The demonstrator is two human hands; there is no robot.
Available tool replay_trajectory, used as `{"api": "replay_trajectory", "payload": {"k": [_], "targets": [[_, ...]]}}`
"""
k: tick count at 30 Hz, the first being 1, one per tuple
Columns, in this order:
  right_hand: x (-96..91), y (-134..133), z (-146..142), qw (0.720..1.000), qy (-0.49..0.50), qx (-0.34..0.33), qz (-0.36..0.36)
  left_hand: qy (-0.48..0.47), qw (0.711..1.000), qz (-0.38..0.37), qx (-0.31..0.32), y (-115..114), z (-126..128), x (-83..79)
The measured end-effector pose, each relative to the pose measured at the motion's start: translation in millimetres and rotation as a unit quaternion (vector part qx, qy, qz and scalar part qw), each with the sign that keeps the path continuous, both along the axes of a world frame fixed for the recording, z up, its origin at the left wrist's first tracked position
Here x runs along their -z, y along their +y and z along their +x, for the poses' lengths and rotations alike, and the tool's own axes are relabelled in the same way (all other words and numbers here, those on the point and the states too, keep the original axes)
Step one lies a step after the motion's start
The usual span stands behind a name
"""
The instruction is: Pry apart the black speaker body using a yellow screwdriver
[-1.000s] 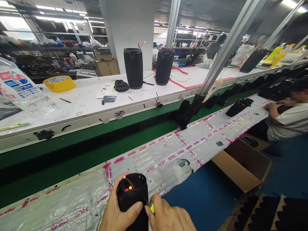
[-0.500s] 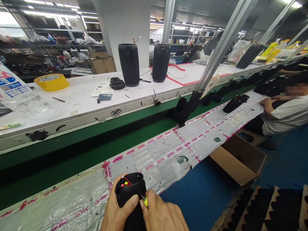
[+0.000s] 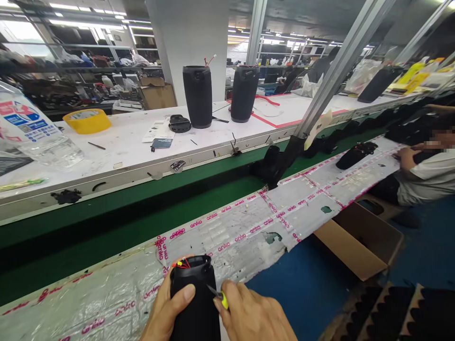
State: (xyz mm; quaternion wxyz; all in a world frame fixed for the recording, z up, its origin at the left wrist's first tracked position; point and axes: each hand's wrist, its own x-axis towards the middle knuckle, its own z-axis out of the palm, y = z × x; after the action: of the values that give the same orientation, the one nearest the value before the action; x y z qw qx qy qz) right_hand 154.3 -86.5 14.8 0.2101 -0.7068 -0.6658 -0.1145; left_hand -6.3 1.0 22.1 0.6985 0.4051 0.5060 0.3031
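Note:
My left hand [image 3: 167, 310] is wrapped round a black, fabric-covered speaker housing [image 3: 195, 308], thumb lying across its front. The housing stands nearly upright at the bottom middle of the view, its open top towards me. Red wires with yellow connectors [image 3: 180, 263] show inside the rim. In my right hand [image 3: 254, 315] is a small knife with a yellow handle [image 3: 223, 300], pinched between thumb and fingers. Its thin pointed blade meets or nearly meets the right side of the housing, below the rim; contact is hard to tell. The lower end of the housing is cut off by the frame.
A taped grey ledge [image 3: 245, 241] runs beyond my hands, holding another speaker housing [image 3: 355, 155] near a co-worker [image 3: 426, 166]. Behind lies a green conveyor [image 3: 142, 194]. On the white shelf [image 3: 128, 142] stand two housings, yellow tape [image 3: 87, 121] and a bottle [image 3: 39, 128]. An open carton [image 3: 355, 246] sits lower right.
The knife has drawn away to the right and slightly down from the housing's upper front. The housing has turned a little, and my left thumb has shifted left. The view has swung slightly left.

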Motion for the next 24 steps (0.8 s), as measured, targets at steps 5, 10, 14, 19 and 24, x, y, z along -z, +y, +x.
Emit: {"api": "replay_trajectory", "payload": {"k": [5, 10, 14, 19, 24], "targets": [[-1.6, 5.1, 5.0, 0.998, -0.015, -0.051, -0.021, 0.005, 0.999, 0.038, 0.02, 1.3, 0.1, -3.8], [-1.3, 5.0, 8.3, 0.997, -0.036, -0.058, -0.021, 0.015, 0.997, 0.072, 0.034, 2.1, 2.0, -6.9], [-3.8, 3.9, 14.7, 0.993, -0.093, -0.066, -0.013, 0.026, 0.994, 0.091, 0.057, 4.5, 3.0, -9.3], [-9.5, 5.8, 24.8, 0.984, -0.151, -0.088, -0.033, 0.043, 0.991, 0.101, 0.078, 8.5, 3.0, -16.6], [-9.5, 12.0, 20.0, 0.984, -0.162, -0.075, -0.027, 0.087, 0.983, 0.13, 0.099, 19.3, 0.5, -14.0]]}}
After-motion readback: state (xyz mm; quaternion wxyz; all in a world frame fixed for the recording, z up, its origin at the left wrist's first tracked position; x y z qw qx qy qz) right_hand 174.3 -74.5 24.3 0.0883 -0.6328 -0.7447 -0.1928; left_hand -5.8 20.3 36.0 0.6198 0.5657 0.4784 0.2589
